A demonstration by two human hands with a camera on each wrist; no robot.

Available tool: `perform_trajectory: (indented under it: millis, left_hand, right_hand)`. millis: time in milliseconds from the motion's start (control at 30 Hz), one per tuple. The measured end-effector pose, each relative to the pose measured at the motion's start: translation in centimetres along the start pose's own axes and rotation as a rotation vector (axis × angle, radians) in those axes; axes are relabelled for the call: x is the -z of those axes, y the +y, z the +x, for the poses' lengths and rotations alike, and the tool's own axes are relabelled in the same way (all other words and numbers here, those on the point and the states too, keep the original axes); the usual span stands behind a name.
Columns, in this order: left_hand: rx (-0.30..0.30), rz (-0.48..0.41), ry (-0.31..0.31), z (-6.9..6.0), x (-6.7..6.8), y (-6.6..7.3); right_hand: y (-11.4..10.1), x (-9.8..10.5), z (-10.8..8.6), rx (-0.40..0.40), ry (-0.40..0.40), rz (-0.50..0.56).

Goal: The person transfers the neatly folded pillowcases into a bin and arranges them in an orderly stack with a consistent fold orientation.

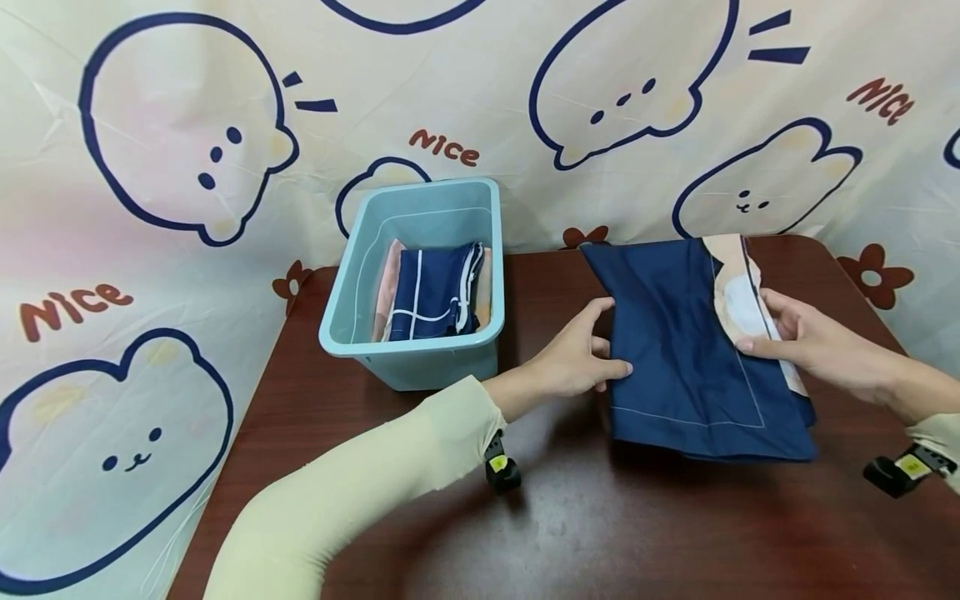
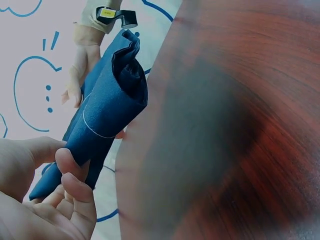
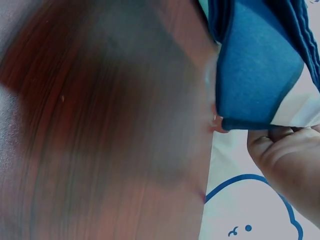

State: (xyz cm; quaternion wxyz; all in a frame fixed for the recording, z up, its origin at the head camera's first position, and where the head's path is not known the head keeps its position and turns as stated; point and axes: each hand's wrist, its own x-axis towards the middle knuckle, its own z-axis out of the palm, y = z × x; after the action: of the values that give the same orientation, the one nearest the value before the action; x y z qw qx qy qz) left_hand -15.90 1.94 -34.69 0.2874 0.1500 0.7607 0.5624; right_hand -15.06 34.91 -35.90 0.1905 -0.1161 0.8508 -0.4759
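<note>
A folded navy cloth (image 1: 667, 350) with thin pale lines and a cream-and-white printed strip is held up over the table on the right side of the head view. My left hand (image 1: 573, 354) grips its left edge between thumb and fingers. At the opposite edge, my right hand (image 1: 832, 350) pinches the printed strip, thumb on the near face. From the left wrist, the cloth (image 2: 107, 100) appears end-on, its layers folded over loosely. The right wrist view catches the cloth's lower corner (image 3: 255, 65) above the fingers; the fingertips there are partly hidden.
A light blue plastic bin (image 1: 412, 344) stands at the back left of the dark wooden table (image 1: 540, 517). Inside it are a folded navy cloth with white lines (image 1: 420, 287), a pink one (image 1: 388, 275) and a peach one (image 1: 486, 287). Behind hangs a printed curtain (image 1: 465, 83).
</note>
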Motion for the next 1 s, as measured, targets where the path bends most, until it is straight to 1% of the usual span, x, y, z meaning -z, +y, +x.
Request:
perform_trajectory:
  millis: [367,600,800,1000]
  left_hand:
    - [-0.013,0.003,0.007,-0.8,1.3,0.8]
    - [-0.029,0.017,-0.006,-1.2,2.1,1.3]
    - [-0.029,0.044,-0.009,-1.9,2.9,1.9]
    - [-0.059,0.062,-0.006,-2.5,3.5,1.9]
  right_hand:
    - [-1.6,-0.5,0.6,-0.011,0.009,0.02]
    - [-2.6,-0.5,0.8,-0.015,0.003,0.039]
    - [-3.0,-0.5,1.1,0.039,-0.013,0.065]
    - [-3.6,-1.2,1.7,0.056,-0.007,0.079]
